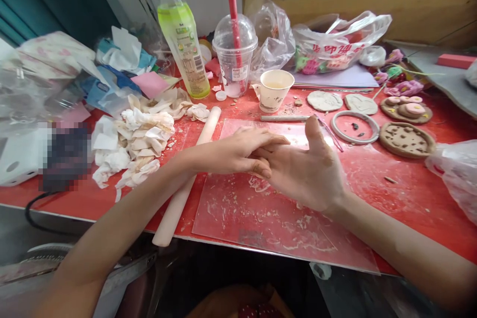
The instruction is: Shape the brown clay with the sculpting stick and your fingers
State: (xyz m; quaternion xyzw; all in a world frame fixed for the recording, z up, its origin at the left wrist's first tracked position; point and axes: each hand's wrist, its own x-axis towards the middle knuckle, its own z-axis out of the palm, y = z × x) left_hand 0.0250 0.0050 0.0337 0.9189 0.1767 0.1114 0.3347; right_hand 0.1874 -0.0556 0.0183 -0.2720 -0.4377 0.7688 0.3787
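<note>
My left hand reaches in from the left, palm down, with its fingers stretched out over the fingers of my right hand. The right palm is turned up and its thumb stands apart; clay residue marks the fingers. No object shows in either hand, though the overlap hides part of the right fingers. Both are above a transparent sheet strewn with clay scraps. A pale rolling pin lies slanted under my left wrist. Behind the hands is a thin grey stick.
A paper cup of cloudy liquid, a domed plastic cup and a green bottle stand behind. Crumpled tissues lie left. Clay discs, a ring and a spotted clay piece lie right.
</note>
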